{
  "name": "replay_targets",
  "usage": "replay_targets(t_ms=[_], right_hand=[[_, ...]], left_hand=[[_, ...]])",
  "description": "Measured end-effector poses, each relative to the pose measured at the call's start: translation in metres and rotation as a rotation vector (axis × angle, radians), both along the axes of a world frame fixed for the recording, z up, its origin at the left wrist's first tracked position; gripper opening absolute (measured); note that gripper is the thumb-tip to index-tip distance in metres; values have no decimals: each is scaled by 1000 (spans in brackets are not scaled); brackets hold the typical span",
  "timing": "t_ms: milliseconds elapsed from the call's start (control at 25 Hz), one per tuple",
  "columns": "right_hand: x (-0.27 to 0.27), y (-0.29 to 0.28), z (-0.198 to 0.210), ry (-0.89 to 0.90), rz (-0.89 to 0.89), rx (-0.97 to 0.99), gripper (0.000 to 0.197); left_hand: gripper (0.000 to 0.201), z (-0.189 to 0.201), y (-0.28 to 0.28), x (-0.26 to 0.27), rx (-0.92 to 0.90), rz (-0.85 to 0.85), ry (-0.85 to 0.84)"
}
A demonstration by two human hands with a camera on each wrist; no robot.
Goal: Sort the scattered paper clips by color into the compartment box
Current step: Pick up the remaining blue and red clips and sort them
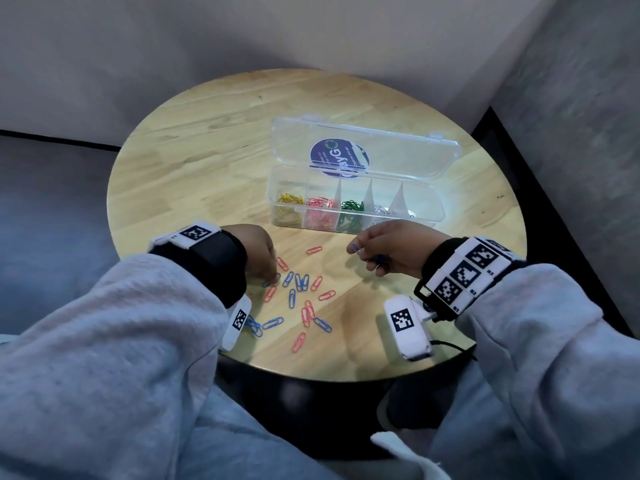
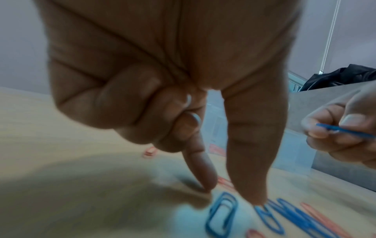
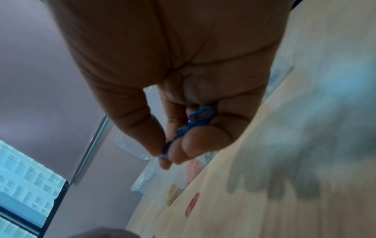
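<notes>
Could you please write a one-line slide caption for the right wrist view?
Right hand pinching blue paper clips above the wooden table.

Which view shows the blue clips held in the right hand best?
The right wrist view: the blue clips sit bunched between thumb and fingers of the right hand, close up. The left wrist view shows them edge-on at the frame's side. The head view shows only a small dark glimpse under the fingers.

blue and pink paper clips [image 1: 304, 303] lie scattered before the open clear compartment box [image 1: 356, 202], partly filled.
</notes>
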State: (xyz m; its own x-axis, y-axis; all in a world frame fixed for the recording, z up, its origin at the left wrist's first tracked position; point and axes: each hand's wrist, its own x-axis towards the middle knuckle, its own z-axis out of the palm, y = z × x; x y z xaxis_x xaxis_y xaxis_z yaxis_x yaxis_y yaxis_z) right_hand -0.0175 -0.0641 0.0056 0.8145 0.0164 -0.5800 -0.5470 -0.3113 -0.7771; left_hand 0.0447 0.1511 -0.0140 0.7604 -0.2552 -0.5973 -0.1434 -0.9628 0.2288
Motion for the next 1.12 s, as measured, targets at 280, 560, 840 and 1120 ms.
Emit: replay_targets(t_ms=[280, 560, 840, 1120], right_hand=[[0, 31, -9, 96, 162, -29, 26], [-4, 47, -20, 107, 327, -150, 27], [-8, 53, -7, -125, 692, -641, 9], [-15, 74, -10, -216, 789, -617, 17]], left_hand=[[10, -4, -7, -3, 46, -65, -5], [13, 29, 20, 11, -229, 124, 33], [29, 55, 51, 16, -604, 435, 70], [21, 67, 49, 11, -941, 653, 127]])
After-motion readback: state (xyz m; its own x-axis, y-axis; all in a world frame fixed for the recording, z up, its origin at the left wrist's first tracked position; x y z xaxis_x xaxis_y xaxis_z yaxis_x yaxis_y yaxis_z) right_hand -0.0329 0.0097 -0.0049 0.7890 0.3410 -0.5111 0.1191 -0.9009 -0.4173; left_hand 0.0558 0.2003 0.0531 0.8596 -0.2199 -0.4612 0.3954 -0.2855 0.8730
